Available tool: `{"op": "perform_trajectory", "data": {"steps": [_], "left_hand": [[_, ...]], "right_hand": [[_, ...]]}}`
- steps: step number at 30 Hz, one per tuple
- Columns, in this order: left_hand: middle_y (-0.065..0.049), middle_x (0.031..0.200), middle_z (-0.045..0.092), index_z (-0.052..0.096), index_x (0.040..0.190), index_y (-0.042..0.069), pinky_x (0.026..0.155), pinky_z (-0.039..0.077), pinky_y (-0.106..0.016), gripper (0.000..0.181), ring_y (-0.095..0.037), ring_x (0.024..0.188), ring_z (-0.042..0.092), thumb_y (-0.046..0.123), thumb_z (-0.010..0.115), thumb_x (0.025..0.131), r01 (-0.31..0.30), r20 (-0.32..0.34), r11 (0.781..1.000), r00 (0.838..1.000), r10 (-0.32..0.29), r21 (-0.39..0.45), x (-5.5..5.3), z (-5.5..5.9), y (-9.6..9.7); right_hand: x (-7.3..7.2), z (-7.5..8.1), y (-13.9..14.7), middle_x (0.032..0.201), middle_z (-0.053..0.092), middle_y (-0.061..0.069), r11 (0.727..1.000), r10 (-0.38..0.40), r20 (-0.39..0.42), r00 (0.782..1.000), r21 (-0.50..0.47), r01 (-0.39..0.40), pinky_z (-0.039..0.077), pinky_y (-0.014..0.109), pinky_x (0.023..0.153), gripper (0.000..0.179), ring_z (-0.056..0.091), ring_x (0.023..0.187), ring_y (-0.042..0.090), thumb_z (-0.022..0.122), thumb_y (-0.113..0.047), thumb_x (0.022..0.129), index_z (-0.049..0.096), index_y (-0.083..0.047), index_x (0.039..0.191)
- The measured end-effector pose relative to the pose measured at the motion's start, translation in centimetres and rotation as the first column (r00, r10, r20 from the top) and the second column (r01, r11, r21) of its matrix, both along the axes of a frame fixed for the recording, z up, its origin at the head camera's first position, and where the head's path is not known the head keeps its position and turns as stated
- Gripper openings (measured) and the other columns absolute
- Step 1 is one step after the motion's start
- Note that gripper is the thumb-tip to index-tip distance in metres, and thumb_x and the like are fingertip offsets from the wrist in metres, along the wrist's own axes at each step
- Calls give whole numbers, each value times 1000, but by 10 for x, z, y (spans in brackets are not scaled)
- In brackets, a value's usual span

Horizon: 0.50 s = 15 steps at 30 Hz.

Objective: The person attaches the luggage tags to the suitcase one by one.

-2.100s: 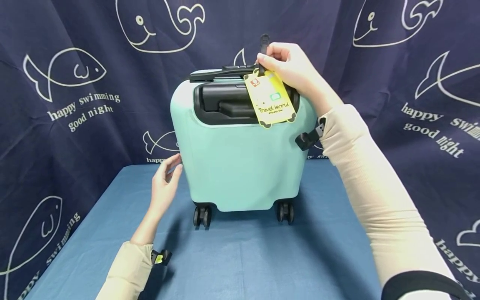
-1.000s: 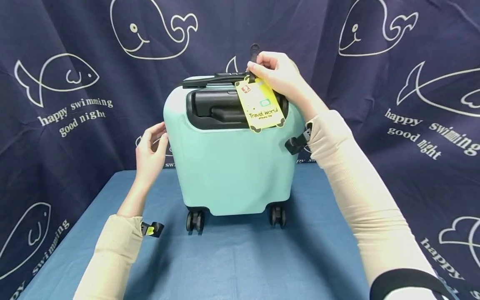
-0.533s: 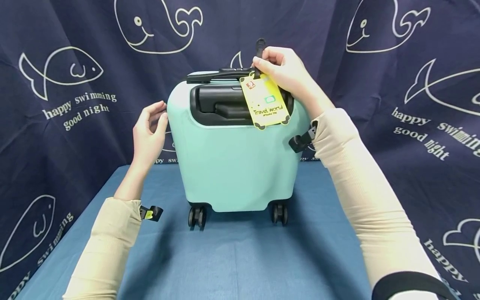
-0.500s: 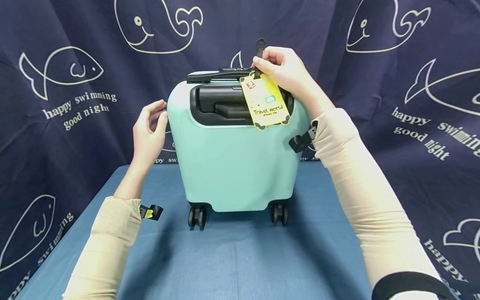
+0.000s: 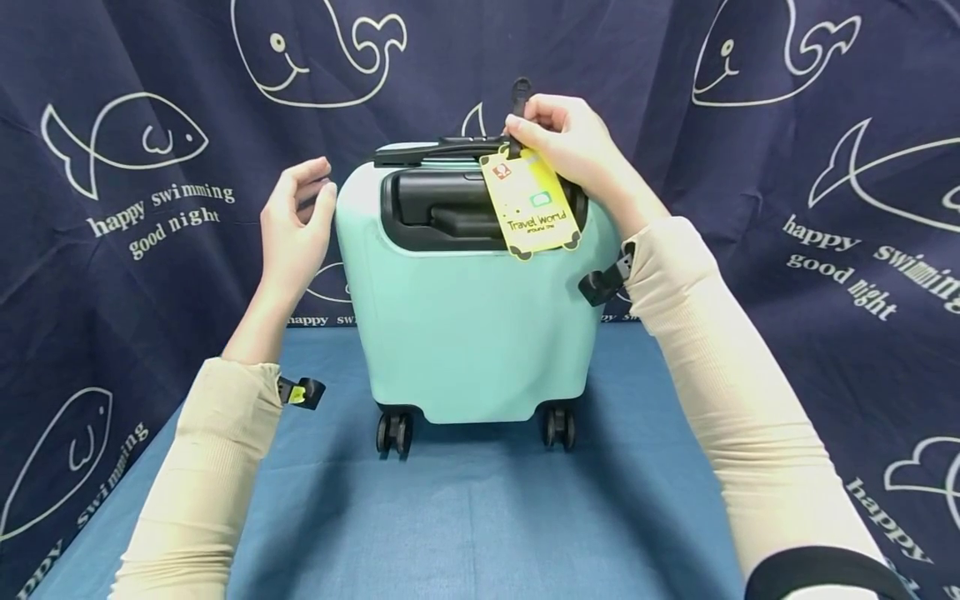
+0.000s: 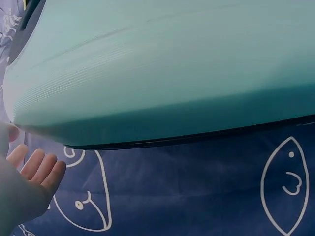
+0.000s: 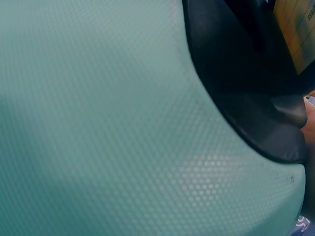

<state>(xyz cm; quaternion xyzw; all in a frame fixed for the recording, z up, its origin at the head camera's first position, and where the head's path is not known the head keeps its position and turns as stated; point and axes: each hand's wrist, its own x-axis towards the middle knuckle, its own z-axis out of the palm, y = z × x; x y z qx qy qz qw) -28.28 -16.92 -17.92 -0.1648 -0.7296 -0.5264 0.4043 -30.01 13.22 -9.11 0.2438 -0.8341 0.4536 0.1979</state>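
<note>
A mint-green suitcase (image 5: pixel 468 333) stands upright on its black wheels. My right hand (image 5: pixel 577 142) is at its top, pinching the black strap (image 5: pixel 520 100) of a yellow luggage tag (image 5: pixel 529 204) between thumb and fingers. The tag, printed "Travel World", hangs over the dark handle recess (image 5: pixel 435 208). Beside the suitcase's upper left corner is my left hand (image 5: pixel 294 221), its fingers loosely bent and holding nothing. The left wrist view has that hand (image 6: pixel 32 184) close to the shell; whether the thumb touches it I cannot tell. Most of the right hand is out of the right wrist view.
A blue cloth (image 5: pixel 465 508) covers the table under the suitcase. Behind and at both sides hangs a dark blue curtain (image 5: pixel 465 50) with white whale and fish drawings. A black carry handle (image 5: pixel 427 152) lies across the suitcase's top.
My left hand has risen along the suitcase's left side, from about mid-height to the top corner. The right hand keeps its pinch on the luggage tag's strap. The view shifted slightly.
</note>
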Motion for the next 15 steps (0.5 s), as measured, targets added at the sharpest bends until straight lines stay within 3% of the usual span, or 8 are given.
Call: {"op": "perform_trajectory", "data": {"steps": [15], "left_hand": [[-9,121,63,59,121,5,97,45,-23,30,-12,112,60,17,55,93,-5,32,989,999,10,-147,-3,44,20]], "right_hand": [[3,2,0,60,46,-9,999,-30,7,1000,36,30,30,23,55,27,42,59,10,60,-32,91,53,-16,70]]}}
